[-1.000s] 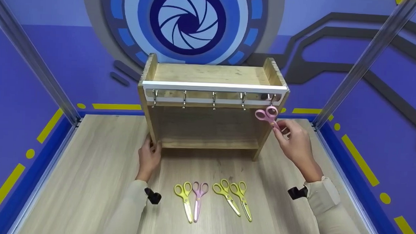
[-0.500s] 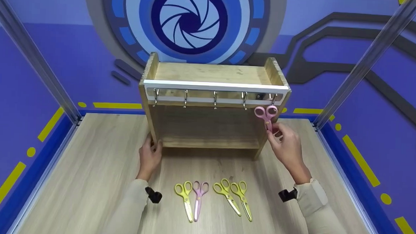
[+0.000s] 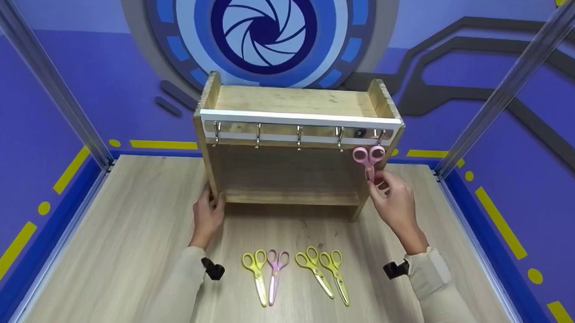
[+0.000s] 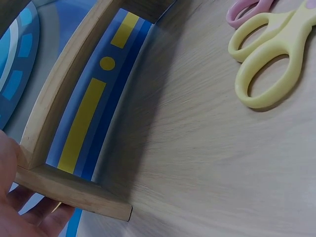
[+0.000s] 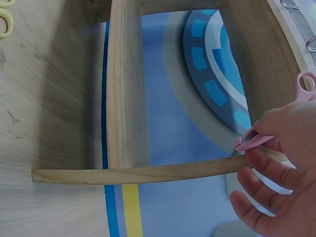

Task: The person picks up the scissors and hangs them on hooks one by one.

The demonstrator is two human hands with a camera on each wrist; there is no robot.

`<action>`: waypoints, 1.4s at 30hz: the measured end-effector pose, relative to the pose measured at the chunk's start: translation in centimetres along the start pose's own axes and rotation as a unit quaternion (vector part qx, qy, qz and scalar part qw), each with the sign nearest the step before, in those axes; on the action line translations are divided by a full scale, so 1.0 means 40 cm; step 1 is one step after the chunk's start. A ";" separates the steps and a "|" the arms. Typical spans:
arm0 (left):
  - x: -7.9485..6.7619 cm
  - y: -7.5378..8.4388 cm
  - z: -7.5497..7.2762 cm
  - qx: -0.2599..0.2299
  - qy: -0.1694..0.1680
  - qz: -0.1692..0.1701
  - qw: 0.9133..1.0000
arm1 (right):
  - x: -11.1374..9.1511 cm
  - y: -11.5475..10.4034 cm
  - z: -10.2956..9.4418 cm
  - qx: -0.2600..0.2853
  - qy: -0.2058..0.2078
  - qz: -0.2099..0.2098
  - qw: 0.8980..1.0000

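My right hand point(image 3: 396, 199) pinches a pair of pink scissors point(image 3: 370, 170) by the blade end, finger loops upward. The loops overlap the space just below the rightmost metal hook point(image 3: 381, 136) on the white rail point(image 3: 298, 118) of a wooden shelf point(image 3: 286, 198). In the right wrist view, the tip of the pink scissors point(image 5: 252, 140) pokes out between thumb and forefinger while the other fingers stay loosely bent. At the shelf's lower left, my left hand point(image 3: 207, 218) grips the side panel point(image 4: 74, 192), thumb on one side and fingers on the other.
On the table before the shelf lie yellow scissors point(image 3: 259, 282) beside pink scissors point(image 3: 274, 276). Two more yellow scissors, a left pair point(image 3: 319, 278) and a right pair point(image 3: 338, 279), lie to their right. Patterned blue walls enclose the table, with a metal post point(image 3: 505, 88) at the right corner.
My right hand has moved left with the pink scissors, which have turned from slanting to nearly upright below the rightmost hook. My left hand keeps its grip on the shelf.
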State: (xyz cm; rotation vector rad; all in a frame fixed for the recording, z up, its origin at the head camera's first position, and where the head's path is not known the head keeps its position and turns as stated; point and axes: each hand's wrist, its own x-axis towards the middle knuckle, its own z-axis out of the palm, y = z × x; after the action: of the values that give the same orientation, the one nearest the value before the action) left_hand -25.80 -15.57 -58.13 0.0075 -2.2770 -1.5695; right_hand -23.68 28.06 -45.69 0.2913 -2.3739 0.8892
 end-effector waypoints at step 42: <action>0.005 -0.003 0.004 0.012 0.005 -0.001 1.000 | -0.189 0.036 0.022 -0.042 -0.118 0.074 0.989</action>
State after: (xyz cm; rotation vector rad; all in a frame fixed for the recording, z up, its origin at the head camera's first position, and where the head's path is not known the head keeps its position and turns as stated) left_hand -26.06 -15.51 -58.23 0.0223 -2.2885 -1.5406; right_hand -18.54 28.59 -51.44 0.1977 -2.6745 0.8586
